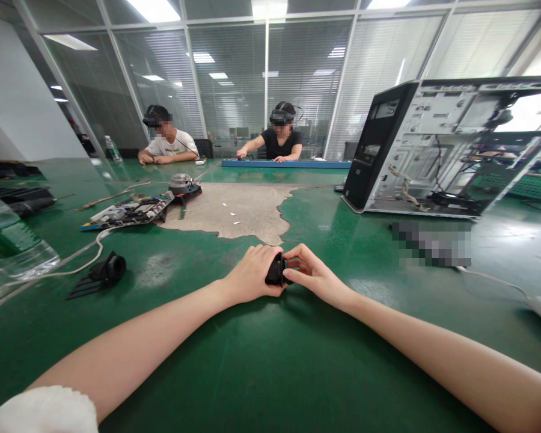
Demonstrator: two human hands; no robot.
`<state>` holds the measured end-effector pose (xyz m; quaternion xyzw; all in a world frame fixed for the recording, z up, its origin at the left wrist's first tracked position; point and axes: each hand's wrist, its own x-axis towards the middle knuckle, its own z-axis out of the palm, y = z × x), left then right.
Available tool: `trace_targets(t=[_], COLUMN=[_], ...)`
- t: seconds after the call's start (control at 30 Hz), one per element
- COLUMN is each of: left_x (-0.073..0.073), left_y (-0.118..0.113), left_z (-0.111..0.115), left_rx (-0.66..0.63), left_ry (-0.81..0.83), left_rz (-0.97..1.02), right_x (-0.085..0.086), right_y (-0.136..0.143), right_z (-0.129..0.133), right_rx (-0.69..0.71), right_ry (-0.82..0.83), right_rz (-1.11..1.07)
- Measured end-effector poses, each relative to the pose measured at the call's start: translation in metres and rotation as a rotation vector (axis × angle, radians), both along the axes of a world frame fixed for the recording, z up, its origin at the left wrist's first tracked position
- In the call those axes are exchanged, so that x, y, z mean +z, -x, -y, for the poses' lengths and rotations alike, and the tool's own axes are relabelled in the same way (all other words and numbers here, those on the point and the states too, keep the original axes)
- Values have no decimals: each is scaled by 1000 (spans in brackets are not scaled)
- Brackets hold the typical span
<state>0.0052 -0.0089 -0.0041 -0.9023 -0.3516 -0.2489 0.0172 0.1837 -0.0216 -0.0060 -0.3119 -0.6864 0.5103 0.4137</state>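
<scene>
A small black device (275, 270) is held just above the green table, near the middle of the view. My left hand (253, 273) wraps round its left side. From the right, my right hand (313, 273) grips its right end between thumb and fingers. The fingertips of both hands are close together, and they hide part of the device, so its exact kind cannot be told. To the left, a black part with a round opening (103, 270) lies on the table.
An open computer case (388, 150) stands at the right. Circuit boards (130, 211) and a metal-topped fan part (184, 185) lie left of centre. A large bottle (13, 240) is at the left edge. Two people sit across the table (234, 373).
</scene>
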Motion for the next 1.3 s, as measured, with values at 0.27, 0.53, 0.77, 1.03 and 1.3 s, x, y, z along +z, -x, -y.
trace_targets(t=[0.27, 0.53, 0.77, 1.03, 1.3], left_x=[1, -1, 2, 0, 1], left_y=[0, 0, 0, 1, 0], left_z=[0, 0, 1, 0, 0], left_rx=[-3, 2, -11, -2, -10], left_ry=[9, -5, 13, 7, 14], left_rz=[-6, -4, 11, -1, 7], right_x=[1, 2, 0, -1, 1], right_y=[-1, 0, -1, 0, -1], right_z=[1, 2, 0, 1, 1], right_rx=[58, 4, 30, 44, 25], right_ry=[16, 10, 15, 1, 17], right_rz=[1, -1, 14, -47, 14])
